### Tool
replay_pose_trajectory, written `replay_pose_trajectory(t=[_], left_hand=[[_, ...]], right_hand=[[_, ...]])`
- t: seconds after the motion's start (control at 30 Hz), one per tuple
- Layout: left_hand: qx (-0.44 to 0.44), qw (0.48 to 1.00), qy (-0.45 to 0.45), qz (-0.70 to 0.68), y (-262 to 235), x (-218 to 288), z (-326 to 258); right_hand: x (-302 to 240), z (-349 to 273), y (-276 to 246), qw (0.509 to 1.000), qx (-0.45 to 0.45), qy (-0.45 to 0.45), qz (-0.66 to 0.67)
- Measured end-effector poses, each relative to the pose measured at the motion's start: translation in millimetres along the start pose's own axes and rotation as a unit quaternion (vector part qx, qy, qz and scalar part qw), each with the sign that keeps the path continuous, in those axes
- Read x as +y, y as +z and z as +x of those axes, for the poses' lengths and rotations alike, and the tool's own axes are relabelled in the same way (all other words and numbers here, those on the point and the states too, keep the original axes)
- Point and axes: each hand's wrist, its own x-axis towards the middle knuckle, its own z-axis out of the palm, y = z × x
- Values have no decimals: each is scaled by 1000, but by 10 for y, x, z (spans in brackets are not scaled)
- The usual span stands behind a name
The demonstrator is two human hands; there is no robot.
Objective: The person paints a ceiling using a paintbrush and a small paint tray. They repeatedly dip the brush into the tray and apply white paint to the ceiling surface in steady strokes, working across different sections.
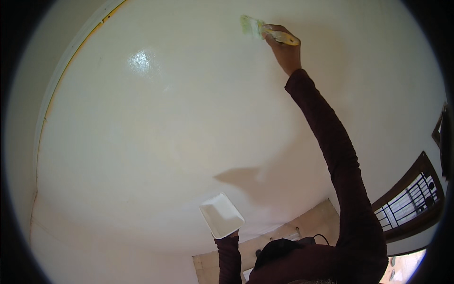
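High on the pale wall (pixel 165 118), my right hand (pixel 285 53) is closed round a paintbrush (pixel 252 27). The brush has a yellowish handle, and its wide bristles look pale green and lie at the wall surface. My right arm is stretched far up in a dark maroon sleeve. Low in the view, my left hand (pixel 234 234) supports a white rectangular tray (pixel 205 213) from below. Most of that hand is hidden behind the tray, with only a bit showing at its lower edge. What lies in the tray, if anything, cannot be made out.
White trim with an orange-yellow edge (pixel 59 87) curves along the wall's left side. At the lower right is a dark-framed window (pixel 409 201) with bars. Tan floor (pixel 312 227) shows below, with a dark cable (pixel 323 236) and small objects near my body.
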Motion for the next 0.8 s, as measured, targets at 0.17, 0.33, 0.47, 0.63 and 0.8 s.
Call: replay_pose_trajectory(t=[0.17, 0.33, 0.47, 0.63, 0.8], left_hand=[[-49, 999, 6, 20, -40, -4, 12], [-38, 994, 41, 92, -46, -41, 75], [-36, 999, 18, 10, 61, 3, 14], [-22, 999, 20, 14, 33, 11, -17], [-42, 997, 35, 49, 123, -24, -7]], right_hand=[[-175, 64, -213, 972, 3, -204, -120], [18, -219, -148, 887, -127, -244, -371], [-84, -163, -164, 906, -143, -212, -337], [-197, 85, -289, 995, -28, -34, -87], [-7, 181, -256, 941, 76, -116, -309]])
